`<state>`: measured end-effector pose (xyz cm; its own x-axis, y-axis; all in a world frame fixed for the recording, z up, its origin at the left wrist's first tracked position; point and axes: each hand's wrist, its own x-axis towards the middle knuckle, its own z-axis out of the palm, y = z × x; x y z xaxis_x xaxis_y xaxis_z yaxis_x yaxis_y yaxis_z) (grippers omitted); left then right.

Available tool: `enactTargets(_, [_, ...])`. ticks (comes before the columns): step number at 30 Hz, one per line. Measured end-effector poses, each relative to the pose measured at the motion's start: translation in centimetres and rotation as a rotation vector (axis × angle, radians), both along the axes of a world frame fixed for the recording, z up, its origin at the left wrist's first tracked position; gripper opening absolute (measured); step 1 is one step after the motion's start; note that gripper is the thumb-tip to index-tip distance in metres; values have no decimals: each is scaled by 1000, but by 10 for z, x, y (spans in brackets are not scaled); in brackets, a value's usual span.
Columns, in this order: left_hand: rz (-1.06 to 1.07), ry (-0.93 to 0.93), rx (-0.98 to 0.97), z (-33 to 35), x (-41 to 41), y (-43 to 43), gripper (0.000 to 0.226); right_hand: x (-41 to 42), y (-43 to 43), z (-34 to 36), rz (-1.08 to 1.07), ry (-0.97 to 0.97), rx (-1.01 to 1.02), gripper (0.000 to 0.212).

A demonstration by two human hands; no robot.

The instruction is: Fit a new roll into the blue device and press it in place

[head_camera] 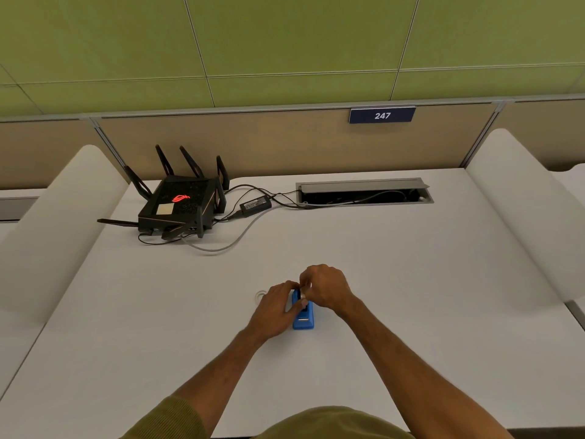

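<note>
A small blue block-shaped device [303,321] with slots on its top lies on the white desk [411,280] in front of me. My left hand [275,308] grips its left side, thumb laid across the top. My right hand [326,288] is curled over the far end and pinches a small white-and-silver piece [303,294] at the top of the device. A thin whitish cable loop [260,295] lies just left of my left hand. The far end of the device is hidden by my fingers.
A black router [177,204] with several antennas and a red logo stands at the back left, with a power brick [255,204] and cables running to an open cable hatch [364,193]. White side dividers flank the desk. A sign reads 247 [382,115].
</note>
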<state>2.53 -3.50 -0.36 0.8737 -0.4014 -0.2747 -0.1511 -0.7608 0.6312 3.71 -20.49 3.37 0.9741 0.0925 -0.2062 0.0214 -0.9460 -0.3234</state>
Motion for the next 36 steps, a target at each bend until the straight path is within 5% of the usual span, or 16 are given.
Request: enactTargets(36, [-72, -113, 82, -2, 0, -3, 53, -10, -6, 0, 81, -110, -60, 24])
